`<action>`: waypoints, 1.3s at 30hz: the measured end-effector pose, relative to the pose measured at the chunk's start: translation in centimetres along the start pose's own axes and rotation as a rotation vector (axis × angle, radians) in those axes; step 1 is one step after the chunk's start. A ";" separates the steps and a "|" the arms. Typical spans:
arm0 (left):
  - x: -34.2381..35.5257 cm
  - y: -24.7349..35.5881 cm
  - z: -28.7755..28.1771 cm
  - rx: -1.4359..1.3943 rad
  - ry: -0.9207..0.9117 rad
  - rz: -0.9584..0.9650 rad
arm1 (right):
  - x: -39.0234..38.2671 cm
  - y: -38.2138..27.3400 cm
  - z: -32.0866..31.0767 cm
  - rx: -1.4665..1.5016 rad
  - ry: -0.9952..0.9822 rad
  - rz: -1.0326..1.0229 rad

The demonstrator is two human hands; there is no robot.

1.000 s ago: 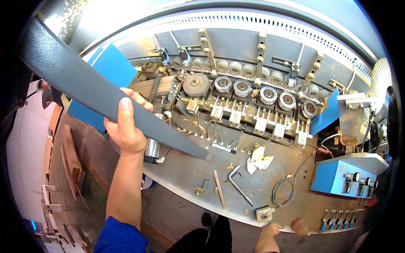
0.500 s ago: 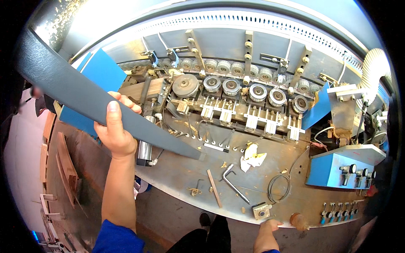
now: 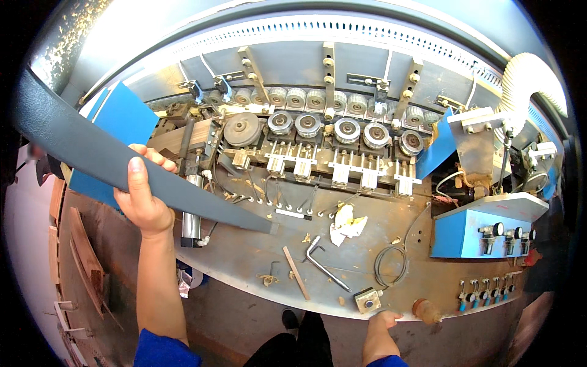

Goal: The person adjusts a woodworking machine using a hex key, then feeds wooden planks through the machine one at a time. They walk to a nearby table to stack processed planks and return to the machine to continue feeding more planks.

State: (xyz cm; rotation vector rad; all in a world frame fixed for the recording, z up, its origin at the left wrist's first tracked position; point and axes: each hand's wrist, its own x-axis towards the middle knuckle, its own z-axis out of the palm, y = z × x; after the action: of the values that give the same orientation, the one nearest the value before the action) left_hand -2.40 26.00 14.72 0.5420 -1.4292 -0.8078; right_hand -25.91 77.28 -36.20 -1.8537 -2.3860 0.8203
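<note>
Gripping grey bar (image 3: 101,148), left fingers (image 3: 159,159) partly hidden

Left sleeve (image 3: 166,350) deep blue, plain cloth, lightly creased, ending high on forearm (image 3: 160,281). Right sleeve (image 3: 389,362) matching blue, only small part showing at lower rim. Left hand (image 3: 145,202), right hand (image 3: 383,320) both bare. Left thumb (image 3: 139,177) with short, rounded nail. Trousers (image 3: 314,345) black, both legs showing, folds lost in darkness. Shoe (image 3: 290,318) dark, rounded toe, detail dim.
</note>
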 end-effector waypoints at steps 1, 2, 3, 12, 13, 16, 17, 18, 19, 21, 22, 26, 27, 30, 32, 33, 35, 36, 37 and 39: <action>0.0 0.0 0.0 0.018 -0.003 0.001 | -0.1 -0.1 0.0 0.034 -0.004 0.019; 0.0 -0.1 0.0 0.036 -0.007 0.001 | -0.2 -0.2 0.0 0.068 -0.009 0.037; 0.0 0.0 -0.1 0.057 -0.009 0.002 | -0.1 -0.1 0.1 0.100 -0.015 0.054; 0.0 -0.2 -0.5 0.049 -0.019 -0.009 | -0.1 0.3 0.2 0.043 0.044 -0.011; 0.0 -0.2 -0.6 0.052 -0.026 -0.003 | 0.1 0.4 0.3 0.048 0.011 0.018; 0.0 -0.1 -0.2 0.021 -0.024 -0.032 | 1.7 0.7 0.8 0.044 -0.058 0.075; -0.2 0.1 -0.4 0.016 -0.021 -0.029 | -0.2 -0.1 -0.2 0.014 -0.072 0.066; -0.1 0.2 -0.3 -0.001 -0.021 -0.031 | -1.4 -0.8 -1.3 -0.006 -0.076 0.060; -0.1 0.2 -0.3 -0.019 -0.021 -0.033 | -1.2 -0.5 -1.2 0.033 -0.056 0.038; 0.0 0.1 -0.2 0.006 -0.017 -0.024 | -0.8 0.0 -0.6 0.107 -0.012 -0.007; 0.0 0.1 -0.2 0.012 -0.018 -0.023 | -0.7 0.0 -0.5 0.087 -0.009 -0.006; -0.7 0.1 -0.3 0.097 0.077 -0.054 | -2.2 -1.1 -1.7 0.037 -0.036 0.020; -1.2 -0.2 0.0 0.134 0.131 -0.078 | -2.8 -1.6 -2.4 0.038 -0.044 0.033; -8.3 0.3 3.4 0.705 0.109 0.407 | -1.9 -0.9 -1.6 0.083 -0.040 0.049; -13.4 0.1 6.1 0.762 -0.091 0.516 | -1.4 0.3 -0.9 0.102 -0.077 0.047; -14.5 -1.1 7.6 0.702 -0.446 0.423 | -0.4 0.1 -0.6 0.110 -0.090 0.028; -13.6 -4.7 14.2 0.733 -0.714 0.286 | 0.1 0.2 -0.9 0.088 -0.006 0.027; -13.1 -7.6 15.9 0.776 -0.763 0.089 | -0.8 -0.1 -0.6 0.079 0.009 0.029; -12.3 -10.3 17.4 0.804 -0.753 0.021 | -1.5 -0.3 -0.9 0.098 -0.028 0.024; -10.3 -14.0 20.5 0.942 -0.918 0.083 | -2.0 -0.7 -1.6 0.145 -0.080 0.029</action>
State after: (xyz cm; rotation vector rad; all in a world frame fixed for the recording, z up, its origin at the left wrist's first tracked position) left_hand -24.44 27.79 -0.64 0.8502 -2.6907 -0.2365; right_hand -25.49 76.00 -33.96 -1.8376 -2.2795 1.0585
